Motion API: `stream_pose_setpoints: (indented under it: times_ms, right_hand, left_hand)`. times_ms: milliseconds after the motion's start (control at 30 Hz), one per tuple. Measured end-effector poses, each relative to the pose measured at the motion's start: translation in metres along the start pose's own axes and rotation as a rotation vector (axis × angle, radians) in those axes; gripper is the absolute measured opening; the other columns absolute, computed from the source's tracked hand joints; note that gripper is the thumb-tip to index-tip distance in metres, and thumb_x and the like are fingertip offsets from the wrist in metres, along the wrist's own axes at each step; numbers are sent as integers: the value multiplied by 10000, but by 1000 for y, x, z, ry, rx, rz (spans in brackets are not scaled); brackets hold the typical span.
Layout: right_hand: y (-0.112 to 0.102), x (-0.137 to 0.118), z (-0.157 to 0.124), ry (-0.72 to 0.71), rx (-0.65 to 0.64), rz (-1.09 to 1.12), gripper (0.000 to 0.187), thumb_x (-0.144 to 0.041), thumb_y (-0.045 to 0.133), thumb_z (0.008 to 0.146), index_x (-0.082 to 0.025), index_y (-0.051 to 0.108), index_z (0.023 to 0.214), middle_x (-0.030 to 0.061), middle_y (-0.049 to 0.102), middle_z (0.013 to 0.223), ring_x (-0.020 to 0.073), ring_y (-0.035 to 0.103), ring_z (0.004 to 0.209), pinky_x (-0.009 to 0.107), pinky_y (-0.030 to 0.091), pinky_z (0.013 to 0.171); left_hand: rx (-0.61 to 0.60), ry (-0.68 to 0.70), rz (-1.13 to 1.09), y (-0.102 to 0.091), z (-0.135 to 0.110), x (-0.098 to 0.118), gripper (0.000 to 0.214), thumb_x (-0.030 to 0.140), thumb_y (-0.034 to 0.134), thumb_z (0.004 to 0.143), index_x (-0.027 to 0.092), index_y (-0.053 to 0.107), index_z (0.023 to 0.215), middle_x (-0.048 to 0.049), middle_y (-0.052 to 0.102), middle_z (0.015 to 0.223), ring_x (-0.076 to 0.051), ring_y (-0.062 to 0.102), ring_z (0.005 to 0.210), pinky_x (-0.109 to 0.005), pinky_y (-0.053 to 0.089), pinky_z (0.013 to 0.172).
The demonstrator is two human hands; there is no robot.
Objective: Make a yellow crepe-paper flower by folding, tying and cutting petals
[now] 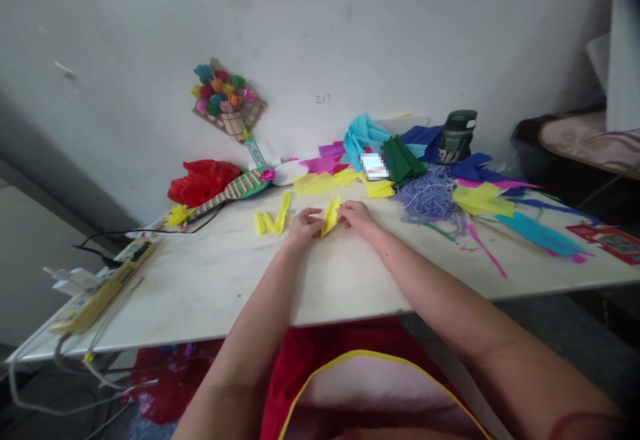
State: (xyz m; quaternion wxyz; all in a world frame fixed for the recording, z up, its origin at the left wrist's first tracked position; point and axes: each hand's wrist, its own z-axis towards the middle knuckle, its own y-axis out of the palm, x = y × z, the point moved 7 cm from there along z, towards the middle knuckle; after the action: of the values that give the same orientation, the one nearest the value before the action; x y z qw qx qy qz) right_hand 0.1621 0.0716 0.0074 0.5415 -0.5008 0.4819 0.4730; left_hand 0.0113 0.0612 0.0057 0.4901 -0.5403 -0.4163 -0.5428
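Observation:
Between my two hands, just above the white table (200, 293), is a narrow strip of yellow crepe paper (331, 217). My left hand (304, 227) has its fingers closed on the strip's lower left edge. On the other side, my right hand (356, 217) pinches the right edge near the top. Left of my left hand lie several folded yellow paper pieces (273, 221), some bent into angles. Flat yellow sheets (315, 184) lie behind my hands. Parts of my fingertips are hidden behind the paper.
A power strip (103, 287) with cables runs along the left edge. A green decorated lute-shaped craft (240, 188) and a red plastic bag (203, 183) lie back left. Purple yarn (429, 193), coloured paper (406, 160) and a dark green jar (456, 137) crowd the back right.

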Motion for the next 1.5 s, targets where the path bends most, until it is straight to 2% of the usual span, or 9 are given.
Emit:
stream_pose_setpoints:
  times_ms: [200, 467, 800, 1233, 1500]
  right_hand:
    - [0, -1, -1, -2, 5, -27, 81, -201, 552, 649, -164, 515, 588, -15, 523, 502, 105, 532, 498, 169, 374, 375]
    - [1, 2, 2, 7, -6, 43, 81, -213, 563, 649, -161, 528, 597, -8, 535, 524, 109, 540, 513, 172, 374, 370]
    - [4, 0, -5, 30, 14, -66, 106, -206, 552, 679, -160, 518, 590, -21, 521, 484, 81, 485, 443, 168, 365, 372]
    - [6, 5, -2, 50, 9, -68, 82, -195, 579, 669, -156, 548, 604, -16, 537, 489, 85, 504, 467, 173, 383, 404]
    - [6, 3, -4, 40, -1, -108, 86, -200, 568, 669, -152, 553, 598, -20, 531, 494, 73, 472, 440, 174, 374, 402]
  left_hand:
    - [12, -13, -7, 0, 0, 0, 454, 260, 704, 559, 138, 517, 955, -39, 642, 691, -131, 582, 548, -263, 463, 530]
    - [-6, -4, 1, -1, 2, -3, 466, 290, 721, 561, 141, 528, 958, -47, 651, 720, -128, 585, 557, -265, 465, 547]
    - [-19, 6, -16, 1, 0, -4, 488, 341, 744, 546, 127, 543, 936, -54, 642, 732, -118, 573, 572, -242, 435, 546]
    - [-27, -4, -38, 2, -1, -5, 499, 340, 761, 528, 127, 558, 931, -64, 639, 781, -128, 587, 640, -270, 464, 611]
    - [-55, 21, -37, 5, 0, -4, 492, 337, 753, 540, 119, 545, 929, -53, 632, 752, -109, 571, 607, -247, 450, 579]
